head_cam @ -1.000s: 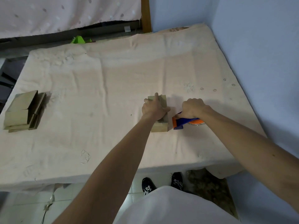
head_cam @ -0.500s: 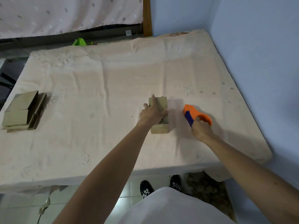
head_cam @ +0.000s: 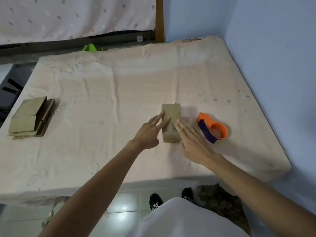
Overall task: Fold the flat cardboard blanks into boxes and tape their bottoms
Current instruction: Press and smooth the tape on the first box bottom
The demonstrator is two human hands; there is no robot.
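A small folded cardboard box (head_cam: 171, 115) lies near the middle of the cloth-covered table (head_cam: 106, 100), a strip of clear tape along its top face. My left hand (head_cam: 151, 132) rests at its left side, two fingertips on the box's top, fingers spread. On the box's right lower edge lies my right hand (head_cam: 191, 141), flat with fingers extended, holding nothing. An orange and blue tape dispenser (head_cam: 212, 128) sits on the cloth just right of the box, free of both hands. A stack of flat cardboard blanks (head_cam: 30, 117) lies at the table's left edge.
A blue wall (head_cam: 273, 65) runs close along the table's right side. A green object (head_cam: 90, 47) sits behind the far edge. My black shoes (head_cam: 155, 201) stand on the tiled floor below the near edge.
My right hand let go of the tape dispenser, which now lies on the cloth, and moved left onto the box. My left hand opened and slid to the box's left side.
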